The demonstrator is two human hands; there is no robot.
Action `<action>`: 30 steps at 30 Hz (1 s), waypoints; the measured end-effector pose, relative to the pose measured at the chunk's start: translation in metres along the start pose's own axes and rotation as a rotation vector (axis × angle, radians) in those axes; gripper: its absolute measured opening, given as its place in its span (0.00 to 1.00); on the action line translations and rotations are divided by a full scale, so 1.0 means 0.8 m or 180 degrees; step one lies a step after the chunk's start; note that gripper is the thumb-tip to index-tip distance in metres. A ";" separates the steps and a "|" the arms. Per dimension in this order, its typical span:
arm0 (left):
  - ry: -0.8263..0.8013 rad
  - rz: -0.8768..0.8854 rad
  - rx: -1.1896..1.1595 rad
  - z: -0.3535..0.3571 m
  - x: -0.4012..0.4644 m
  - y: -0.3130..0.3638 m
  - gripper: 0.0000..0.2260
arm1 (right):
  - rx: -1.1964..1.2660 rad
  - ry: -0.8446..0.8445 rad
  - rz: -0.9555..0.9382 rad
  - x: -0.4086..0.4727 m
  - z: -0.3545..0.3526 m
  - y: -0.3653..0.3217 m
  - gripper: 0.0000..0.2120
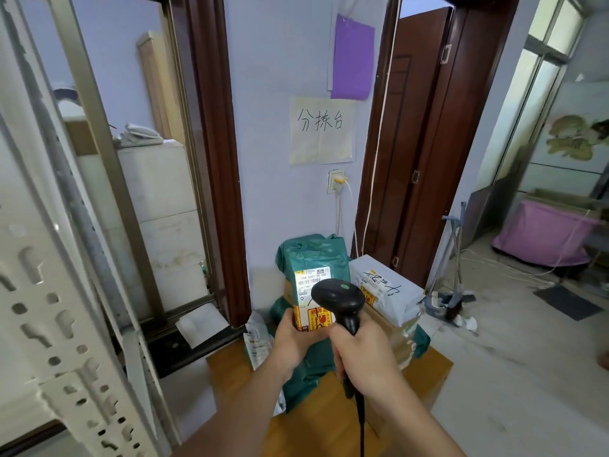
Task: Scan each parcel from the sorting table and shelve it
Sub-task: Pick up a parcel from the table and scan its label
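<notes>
A person's right hand (pixel 357 354) grips a black barcode scanner (pixel 339 296), its head over a green-wrapped parcel's (pixel 313 258) label. The left hand (pixel 293 338), at nine o'clock of the scanner, holds that parcel, upright on the wooden sorting table (pixel 425 374). A white parcel (pixel 385 288) lies at three o'clock.

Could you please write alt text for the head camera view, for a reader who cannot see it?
A person's right hand grips a black handheld barcode scanner aimed at the label of a green plastic-wrapped parcel, which the left hand holds. Other parcels, including a grey plastic mailer bag, lie piled on a low wooden table.
</notes>
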State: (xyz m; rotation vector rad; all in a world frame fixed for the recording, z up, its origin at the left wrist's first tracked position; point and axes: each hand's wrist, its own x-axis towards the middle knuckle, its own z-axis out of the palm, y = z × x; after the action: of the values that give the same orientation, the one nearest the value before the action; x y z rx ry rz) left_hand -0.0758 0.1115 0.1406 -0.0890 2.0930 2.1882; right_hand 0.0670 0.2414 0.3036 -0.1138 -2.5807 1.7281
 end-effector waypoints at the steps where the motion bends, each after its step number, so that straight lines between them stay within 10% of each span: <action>1: -0.0032 -0.0007 0.0006 -0.002 0.010 -0.013 0.44 | 0.0000 -0.0002 0.0041 -0.002 0.003 -0.001 0.06; 12: -0.0077 -0.0047 -0.0365 -0.008 -0.020 0.007 0.52 | 0.0090 0.0161 -0.0011 -0.024 0.019 0.000 0.04; 30: 0.0428 -0.0238 0.0127 -0.026 -0.151 -0.028 0.35 | -0.0237 -0.0469 -0.0289 -0.102 -0.015 0.030 0.04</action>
State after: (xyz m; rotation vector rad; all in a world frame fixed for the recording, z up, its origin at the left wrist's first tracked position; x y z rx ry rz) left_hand 0.0456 0.0866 0.1322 -0.3141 2.1630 2.1521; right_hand 0.1500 0.2548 0.2867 0.1318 -2.7063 1.6697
